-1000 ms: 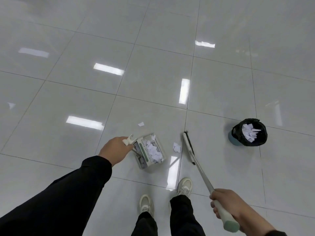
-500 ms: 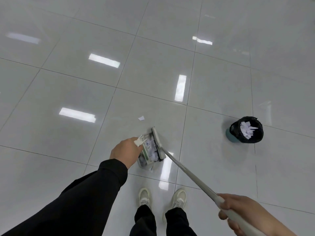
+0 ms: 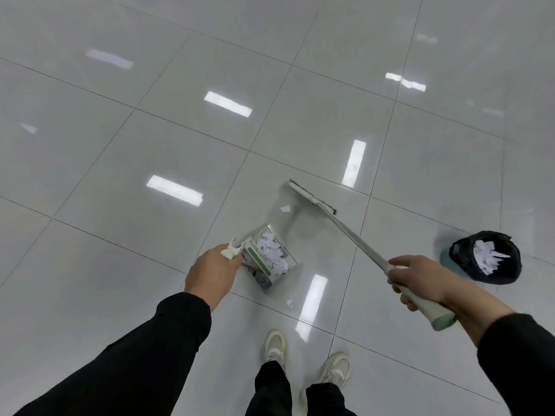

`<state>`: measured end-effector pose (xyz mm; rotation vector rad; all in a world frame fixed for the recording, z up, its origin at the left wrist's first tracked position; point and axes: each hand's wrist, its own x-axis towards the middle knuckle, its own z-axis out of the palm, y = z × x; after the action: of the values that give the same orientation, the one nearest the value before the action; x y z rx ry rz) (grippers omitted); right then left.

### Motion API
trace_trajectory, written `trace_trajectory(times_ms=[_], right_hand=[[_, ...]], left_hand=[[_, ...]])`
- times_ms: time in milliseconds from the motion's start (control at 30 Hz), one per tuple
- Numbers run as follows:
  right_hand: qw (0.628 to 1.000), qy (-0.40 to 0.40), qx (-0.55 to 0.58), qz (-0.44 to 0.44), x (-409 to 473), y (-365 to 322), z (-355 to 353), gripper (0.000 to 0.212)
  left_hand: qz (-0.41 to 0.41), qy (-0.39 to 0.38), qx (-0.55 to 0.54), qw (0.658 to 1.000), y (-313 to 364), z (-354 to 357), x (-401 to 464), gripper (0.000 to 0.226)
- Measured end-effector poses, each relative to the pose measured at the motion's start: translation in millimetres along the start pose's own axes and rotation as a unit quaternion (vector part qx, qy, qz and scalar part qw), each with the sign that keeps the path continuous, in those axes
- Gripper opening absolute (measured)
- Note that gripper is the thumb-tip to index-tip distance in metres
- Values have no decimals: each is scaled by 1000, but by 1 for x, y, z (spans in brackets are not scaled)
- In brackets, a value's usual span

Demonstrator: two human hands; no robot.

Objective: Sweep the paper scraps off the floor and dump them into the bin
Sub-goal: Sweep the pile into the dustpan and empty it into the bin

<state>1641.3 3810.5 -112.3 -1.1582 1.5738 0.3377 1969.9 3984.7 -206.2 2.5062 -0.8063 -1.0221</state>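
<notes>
White paper scraps (image 3: 271, 250) fill the dustpan (image 3: 267, 258), whose handle the left hand (image 3: 210, 270) grips on the floor (image 3: 120, 145). Right hand (image 3: 417, 276) clamps the broom (image 3: 345, 229) handle, its head beyond a loose scrap (image 3: 285, 208). Another scrap (image 3: 290, 302) lies near the shoes (image 3: 274, 345). At the right stands the bin (image 3: 486, 258), holding paper.

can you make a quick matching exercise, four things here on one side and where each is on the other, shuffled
Things:
1. dustpan
2. broom
3. bin
4. loose scrap

Places:
A. far right, lined with a black bag
B. held by the left hand
C. on the floor just before the broom head
D. held by the right hand

Pairs: 1-B, 2-D, 3-A, 4-C
</notes>
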Motion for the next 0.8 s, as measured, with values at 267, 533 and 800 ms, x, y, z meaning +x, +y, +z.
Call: trace_trajectory(times_ms=[267,533,800], right_hand=[[986,-16,-166,25,62,-1,53,22],[982,-120,-140,24,-35,65,46,37],[990,-124,53,47,-138,143,46,36]], left_hand=[[-43,28,-63,997,12,-3,31,22],[-41,40,-54,997,2,-5,24,25],[-39,14,-74,996,-32,-12,-9,21]])
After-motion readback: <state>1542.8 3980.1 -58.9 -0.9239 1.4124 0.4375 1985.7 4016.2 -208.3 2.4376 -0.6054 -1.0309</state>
